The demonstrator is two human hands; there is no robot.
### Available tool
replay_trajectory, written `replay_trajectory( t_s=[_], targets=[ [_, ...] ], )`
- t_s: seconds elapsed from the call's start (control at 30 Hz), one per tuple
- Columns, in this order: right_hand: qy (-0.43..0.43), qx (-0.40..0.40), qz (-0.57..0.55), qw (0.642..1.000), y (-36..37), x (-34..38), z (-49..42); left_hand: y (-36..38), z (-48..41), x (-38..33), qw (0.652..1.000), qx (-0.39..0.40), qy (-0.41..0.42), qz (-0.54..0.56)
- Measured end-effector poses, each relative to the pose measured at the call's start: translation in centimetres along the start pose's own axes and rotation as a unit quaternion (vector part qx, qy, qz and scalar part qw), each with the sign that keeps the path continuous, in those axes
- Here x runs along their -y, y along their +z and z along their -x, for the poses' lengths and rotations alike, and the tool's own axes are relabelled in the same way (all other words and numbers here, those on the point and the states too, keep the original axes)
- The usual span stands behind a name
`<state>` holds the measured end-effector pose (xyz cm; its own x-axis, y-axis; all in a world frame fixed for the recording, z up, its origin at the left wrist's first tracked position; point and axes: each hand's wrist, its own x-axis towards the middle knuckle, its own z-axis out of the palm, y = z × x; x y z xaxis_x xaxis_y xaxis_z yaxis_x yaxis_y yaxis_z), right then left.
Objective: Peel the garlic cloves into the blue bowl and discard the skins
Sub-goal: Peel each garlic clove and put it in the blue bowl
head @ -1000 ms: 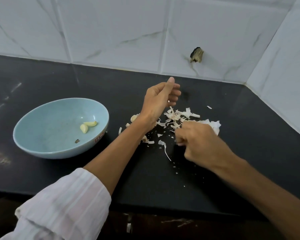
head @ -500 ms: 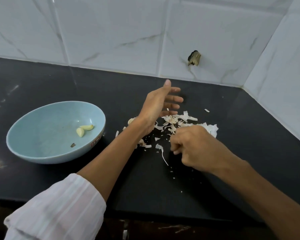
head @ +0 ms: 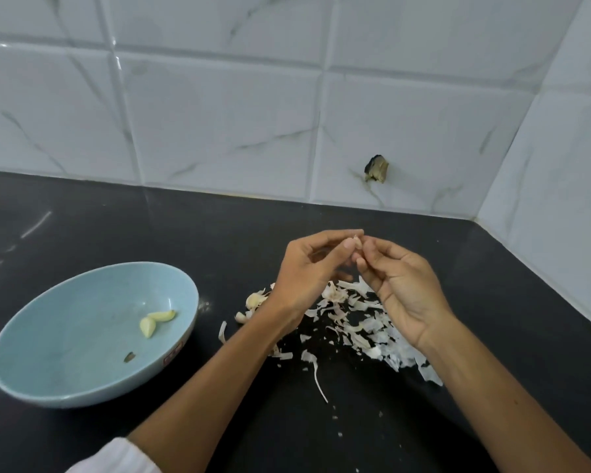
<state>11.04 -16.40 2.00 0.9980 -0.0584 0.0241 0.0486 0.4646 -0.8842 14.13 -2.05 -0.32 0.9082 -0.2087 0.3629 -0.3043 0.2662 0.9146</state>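
Observation:
A light blue bowl [head: 65, 336] sits on the black counter at the left, with two peeled garlic cloves [head: 156, 322] and a small dark speck inside. A heap of white garlic skins [head: 359, 322] lies on the counter under my hands. A few unpeeled cloves [head: 255, 300] lie at the heap's left edge. My left hand [head: 307, 271] and my right hand [head: 400, 281] meet above the heap, and their fingertips pinch one small garlic clove [head: 357, 242] between them. Most of that clove is hidden by the fingers.
White marble-look tiles cover the back wall and the right wall, which meet in a corner. A chipped dark hole [head: 376, 169] marks the back wall. The black counter [head: 82, 227] runs left and toward the front edge.
My right hand rose from the skin heap with a clove. My left hand, open before, closed its fingertips on the same clove. Both hands now meet higher above the heap.

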Motion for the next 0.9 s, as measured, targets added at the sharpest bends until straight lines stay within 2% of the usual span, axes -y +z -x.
replay_trajectory(
  t_s=[0.13, 0.2, 0.23, 0.27, 0.33, 0.4, 0.47, 0.7, 0.9],
  targets=[
    [-0.002, 0.010, 0.018, 1.000, -0.2, -0.2, -0.2, 0.1, -0.1, 0.3, 1.000, -0.003, 0.003, -0.003],
    [-0.032, 0.013, 0.093, 0.995, -0.3, -0.2, 0.0, 0.0, -0.3, 0.5, 1.000, -0.010, -0.001, 0.001],
    [-0.073, 0.000, 0.171, 0.983, -0.4, -0.3, 0.0, 0.0, -0.3, 0.6, 1.000, -0.012, -0.006, 0.003],
    [-0.134, -0.024, 0.268, 0.954, -0.6, -0.5, -0.1, 0.0, -0.3, 0.6, 1.000, -0.013, -0.010, 0.004],
    [-0.271, -0.062, 0.420, 0.864, -1.0, -0.7, -0.4, 0.1, -0.3, 0.7, 1.000, -0.012, -0.023, 0.006],
    [-0.363, -0.056, 0.468, 0.804, -1.4, -0.9, -0.7, 0.2, -0.3, 0.8, 0.999, -0.007, -0.032, 0.009],
    [-0.402, -0.039, 0.489, 0.773, -1.6, -0.9, -0.9, 0.2, -0.3, 0.9, 0.999, -0.002, -0.035, 0.014],
    [-0.429, -0.046, 0.486, 0.760, -1.9, -0.7, -1.1, -0.1, -0.4, 0.7, 0.998, -0.022, -0.050, 0.037],
    [-0.380, -0.059, 0.451, 0.805, -2.0, -0.7, -1.0, -0.1, -0.2, 0.7, 0.999, 0.002, -0.046, 0.018]
  ],
)
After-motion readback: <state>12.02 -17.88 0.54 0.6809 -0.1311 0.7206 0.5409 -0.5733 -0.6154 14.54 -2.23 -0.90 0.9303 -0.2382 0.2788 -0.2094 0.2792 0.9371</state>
